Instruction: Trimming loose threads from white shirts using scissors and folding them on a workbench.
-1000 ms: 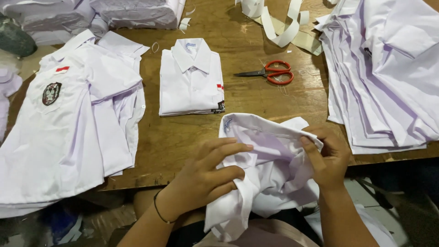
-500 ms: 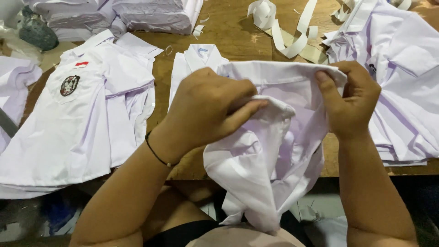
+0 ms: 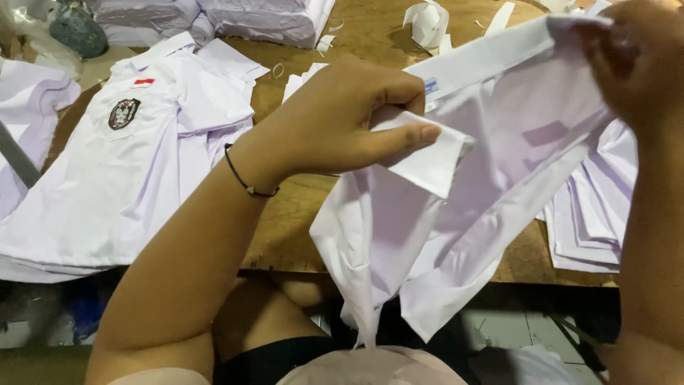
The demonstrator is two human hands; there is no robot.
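Clearly, a white shirt (image 3: 491,164) is held up in the air above the near edge of a wooden table (image 3: 299,207), its lower part hanging down toward the lap. A folded white part of it, seemingly a cuff or collar piece, is pinched by the left hand (image 3: 342,121) between thumb and curled fingers, while the top band of the garment is gripped at the upper right by the right hand (image 3: 634,57), whose fingers are closed over the cloth. A thin dark band (image 3: 246,178) is worn on the left wrist. The fabric is judged to be light, soft and limp, so that it droops and creases wherever it is not supported; only the doubled bands look somewhat stiffer, and these, together with the seams, are judged the best places for a firm hold. Nothing fragile is seen, though thin cloth can slip from a loose pinch. On the table, a flat white shirt with a dark badge (image 3: 121,164) is spread at the left, folded white stacks (image 3: 271,18) are set along the far edge, loose white strips (image 3: 427,21) lie near them, and more white garments (image 3: 591,214) are piled at the right. Below the table edge, a tiled floor (image 3: 499,331) is dimly seen.
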